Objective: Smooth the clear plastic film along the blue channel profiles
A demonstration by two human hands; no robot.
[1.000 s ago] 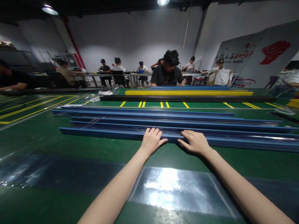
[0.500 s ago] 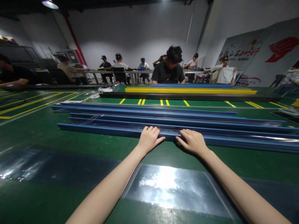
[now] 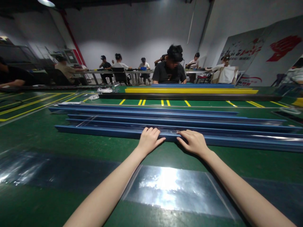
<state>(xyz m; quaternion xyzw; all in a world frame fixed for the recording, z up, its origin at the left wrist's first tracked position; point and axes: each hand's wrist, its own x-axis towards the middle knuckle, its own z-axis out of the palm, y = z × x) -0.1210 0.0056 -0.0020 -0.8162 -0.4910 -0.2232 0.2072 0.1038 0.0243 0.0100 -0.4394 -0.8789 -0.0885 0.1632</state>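
A long blue channel (image 3: 99, 130) lies lengthwise across the table in front of me, its near wall facing me. My left hand (image 3: 149, 139) is hooked over that near wall, fingers over the top edge and thumb along the outer face. To its right, my right hand (image 3: 193, 141) grips the same wall, its thumb pointing toward the left one. Clear film (image 3: 171, 132) shows inside the channel between my hands. The fingertips of both hands are partly hidden behind the wall.
More blue channels (image 3: 146, 111) lie just behind. Farther back are a black strip (image 3: 189, 96), a yellow strip (image 3: 191, 91) and a seated person (image 3: 169, 71). Clear plastic film (image 3: 180, 192) is spread on the green tabletop (image 3: 99, 151) near me. Several people sit at tables beyond.
The view has shifted slightly, so everything sits a little farther left and higher. Both hands keep their hold on the near wall, and the channel shows no clear movement on the table.
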